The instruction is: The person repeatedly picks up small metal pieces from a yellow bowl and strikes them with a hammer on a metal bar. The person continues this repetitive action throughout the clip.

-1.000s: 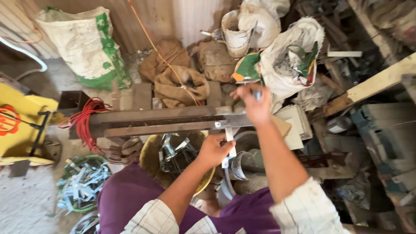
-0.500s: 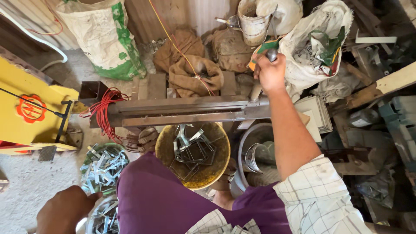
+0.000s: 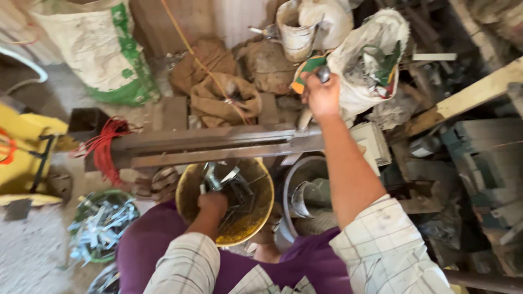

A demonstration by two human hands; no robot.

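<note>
Since half a second ago my left hand (image 3: 212,204) has come up from the low left, near the green basin of metal scraps, and now sits inside the round yellow metal bowl (image 3: 188,190) just in front of my lap, while my right hand (image 3: 322,95) has stayed raised over the far end of the long grey steel bar (image 3: 218,144). I am seated, purple cloth over my knees, checked sleeves on both arms. That bowl holds a tangle of bent, shiny metal clips (image 3: 231,188), and my left hand's grip is curled down among them; whether it has closed on one I cannot tell, since the fingers are buried in the pile. My right hand's grip is clenched around a small dark metal handle or knob (image 3: 324,73) that pokes out above the fist; what it belongs to is hidden by the hand. The steel bar lies crosswise between the bowl and a heap of brown sacks (image 3: 226,98), with a bundle of red wire (image 3: 103,147) at its left end. Beside the yellow bowl to the right stands a grey metal bucket (image 3: 305,190), and the green basin of pale metal offcuts (image 3: 101,226) rests on the floor to my left. I judge this to be the pick-up step: one clip being fetched from the bowl. Next, as I see it, the left hand would need to lift a single clip free of the tangle and bring it up to the bar beneath the right hand.
</note>
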